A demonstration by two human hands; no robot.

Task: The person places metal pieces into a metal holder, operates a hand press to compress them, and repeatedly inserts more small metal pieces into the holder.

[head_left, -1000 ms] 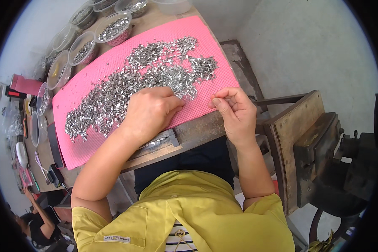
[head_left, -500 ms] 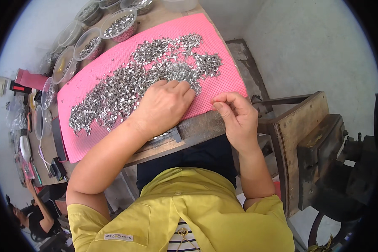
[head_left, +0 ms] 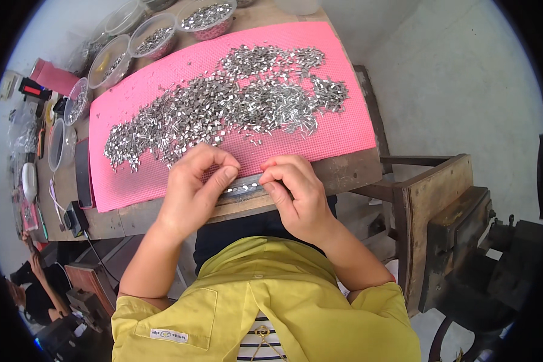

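Above the front edge of the table, my left hand (head_left: 199, 188) is closed, thumb and index finger pinched; anything between them is too small to make out. Close by on its right, my right hand (head_left: 298, 198) also has its thumb and fingertips together, their contents hidden. Between and below the two hands lies a dark flat strip (head_left: 256, 180) with a row of small shiny metal pieces (head_left: 242, 189) along it. Beyond my hands, a wide pile of small silvery metal pieces (head_left: 205, 102) spreads over a pink textured mat (head_left: 347, 134).
Clear plastic bowls (head_left: 208, 17) holding metal pieces line the mat's far and left sides. At left are a black box (head_left: 75, 218), cables and tools. A dark machine (head_left: 455, 235) on a wooden stand is at right. Another person (head_left: 42, 286) sits at lower left.
My left hand has left the metal pile and come back to the table edge. My right hand has moved left beside it. The view has shifted slightly.
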